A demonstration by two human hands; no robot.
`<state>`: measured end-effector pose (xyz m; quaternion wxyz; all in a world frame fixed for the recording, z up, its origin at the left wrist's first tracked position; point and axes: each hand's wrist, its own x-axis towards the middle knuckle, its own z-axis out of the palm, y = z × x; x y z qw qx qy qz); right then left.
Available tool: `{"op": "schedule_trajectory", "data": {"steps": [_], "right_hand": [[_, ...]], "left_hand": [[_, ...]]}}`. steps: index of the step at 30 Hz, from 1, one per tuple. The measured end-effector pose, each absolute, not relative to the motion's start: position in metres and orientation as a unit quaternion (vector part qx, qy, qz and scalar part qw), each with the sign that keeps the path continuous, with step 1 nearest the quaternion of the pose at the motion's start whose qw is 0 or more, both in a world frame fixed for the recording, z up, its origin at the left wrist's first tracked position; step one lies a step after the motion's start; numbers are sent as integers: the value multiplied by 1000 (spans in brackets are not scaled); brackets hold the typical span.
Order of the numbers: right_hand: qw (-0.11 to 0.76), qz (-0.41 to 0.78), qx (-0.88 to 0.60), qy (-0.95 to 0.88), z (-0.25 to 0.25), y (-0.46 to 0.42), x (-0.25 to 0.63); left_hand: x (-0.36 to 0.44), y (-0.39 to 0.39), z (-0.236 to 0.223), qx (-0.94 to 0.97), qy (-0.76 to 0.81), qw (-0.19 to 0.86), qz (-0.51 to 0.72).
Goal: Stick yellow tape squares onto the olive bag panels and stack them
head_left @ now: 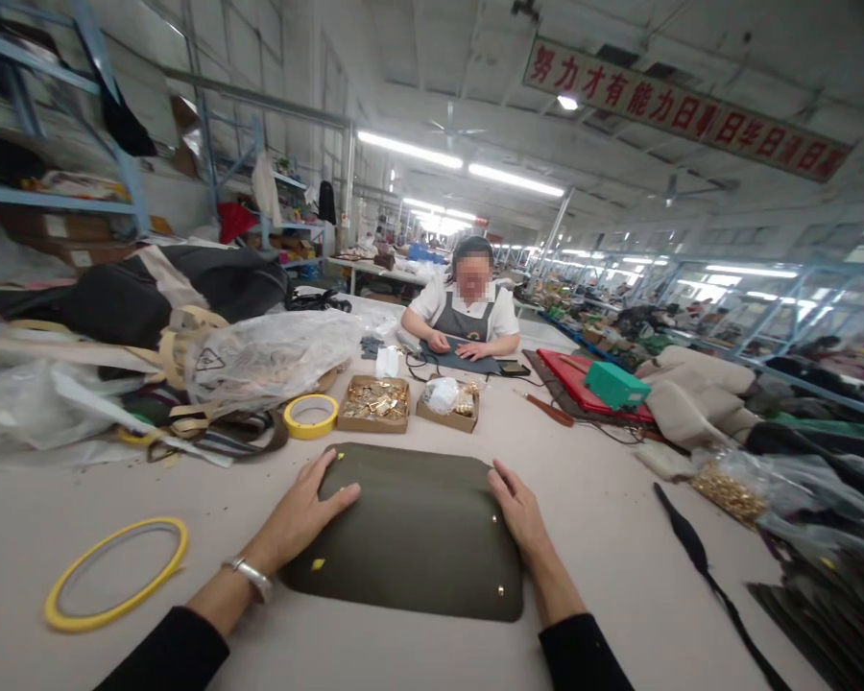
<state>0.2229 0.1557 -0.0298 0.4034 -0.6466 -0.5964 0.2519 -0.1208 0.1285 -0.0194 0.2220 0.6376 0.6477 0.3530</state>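
Note:
A dark olive leather-like panel with rounded corners lies on the table before me. Small yellow tape pieces stick to its left side, and two gold-coloured metal bits show along the right side. My left hand grips the left edge, its thumb on top of the panel and its other fingers along the border. At the opposite edge, my right hand holds the upper right part, with some of its fingers hidden. A silver bracelet circles my left wrist.
Yellow tape rolls lie nearby, one thin roll at left. Cardboard boxes of metal fittings stand beyond the panel. A co-worker sits opposite. Plastic-wrapped material is heaped left; a black strap lies right.

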Motion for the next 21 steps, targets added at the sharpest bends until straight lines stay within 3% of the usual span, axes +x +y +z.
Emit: {"op": "schedule_trajectory", "data": {"steps": [4,8,15,21], "right_hand": [[429,302,-619,-585,-35,154,220],[414,270,-623,-606,-40,144,224],[212,73,-664,-713,0,153,191],[158,84,-618,-766,4,198,115]], "left_hand": [[-120,117,-20,645,661,222,312],[-117,99,-17,649,666,215,298],[-121,80,-24,643,688,175,289],[-158,58,-32,654,686,91,304]]}}
